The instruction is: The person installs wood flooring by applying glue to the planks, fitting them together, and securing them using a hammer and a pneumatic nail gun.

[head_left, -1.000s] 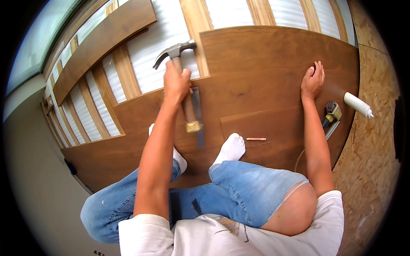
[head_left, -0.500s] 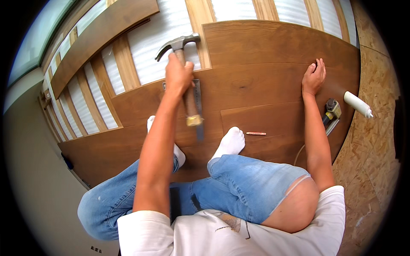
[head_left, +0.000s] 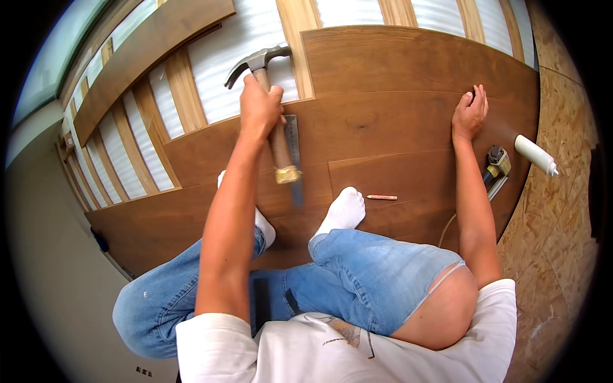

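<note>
My left hand (head_left: 260,108) is closed round the wooden handle of a claw hammer (head_left: 280,152). The hammer's metal head points away from me, over the white underlay, and its yellow-wrapped handle end hangs toward my feet. Beneath the handle lies a metal square (head_left: 293,137) on the brown floorboards. Farther right, my right hand (head_left: 470,113) rests on the plank (head_left: 408,67) near its right end, fingers stretched out and holding nothing. A red-and-white pencil (head_left: 382,197) lies by my right foot.
A white squeeze bottle (head_left: 536,154) lies at the right edge of the boards, beside a black-and-yellow tool (head_left: 498,159). A loose plank (head_left: 150,64) rests across the wooden battens (head_left: 187,89) at upper left. Chipboard flooring (head_left: 552,210) runs along the right.
My left hand and the hammer have shifted slightly left and away from me. My right hand stays nearly in the same place on the plank.
</note>
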Motion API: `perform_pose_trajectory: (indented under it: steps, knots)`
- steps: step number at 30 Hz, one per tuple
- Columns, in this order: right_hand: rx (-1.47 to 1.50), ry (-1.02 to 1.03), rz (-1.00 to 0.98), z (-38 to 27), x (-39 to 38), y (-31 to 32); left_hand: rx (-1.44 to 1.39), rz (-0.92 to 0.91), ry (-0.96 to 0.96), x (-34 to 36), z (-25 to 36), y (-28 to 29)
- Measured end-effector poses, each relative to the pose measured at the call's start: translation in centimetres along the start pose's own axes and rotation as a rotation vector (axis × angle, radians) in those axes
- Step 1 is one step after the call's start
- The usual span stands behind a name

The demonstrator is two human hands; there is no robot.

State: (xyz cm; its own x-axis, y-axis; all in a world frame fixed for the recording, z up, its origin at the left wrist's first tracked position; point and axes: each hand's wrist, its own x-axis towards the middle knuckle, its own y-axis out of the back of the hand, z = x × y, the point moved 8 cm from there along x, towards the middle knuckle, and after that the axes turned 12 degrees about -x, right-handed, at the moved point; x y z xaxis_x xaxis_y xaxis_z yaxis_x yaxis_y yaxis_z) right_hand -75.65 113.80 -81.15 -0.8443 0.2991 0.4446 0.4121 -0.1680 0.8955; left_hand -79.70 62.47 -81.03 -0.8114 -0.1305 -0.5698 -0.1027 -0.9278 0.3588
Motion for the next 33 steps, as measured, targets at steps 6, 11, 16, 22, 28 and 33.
perform_pose_trajectory:
  steps: [6, 11, 16, 22, 28, 33]
  knots:
    - [0.011, 0.003, 0.005, 0.8, -0.3, -0.2, 0.076, -0.033, -0.028, 0.4, 0.4, 0.7]
    - [0.001, 0.01, 0.032, 0.5, 0.4, -0.3, -0.018, 0.053, -0.095, 0.5, 0.1, -1.6]
    - [-0.01, 0.0, 0.006, -0.2, 0.1, 0.3, -0.015, 0.063, -0.003, -0.7, 0.0, -1.6]
    - [-0.007, 0.008, -0.007, -0.4, 0.2, 0.4, -0.033, 0.117, -0.097, 1.0, 1.6, 0.2]
    - [0.02, -0.005, -0.004, 0.5, -0.3, 0.2, 0.053, 0.062, -0.054, 1.8, 1.6, 1.6]
    - [0.046, -0.004, -0.016, 0.4, 0.0, 0.2, 0.031, 0.017, -0.057, 1.3, 1.0, -0.2]
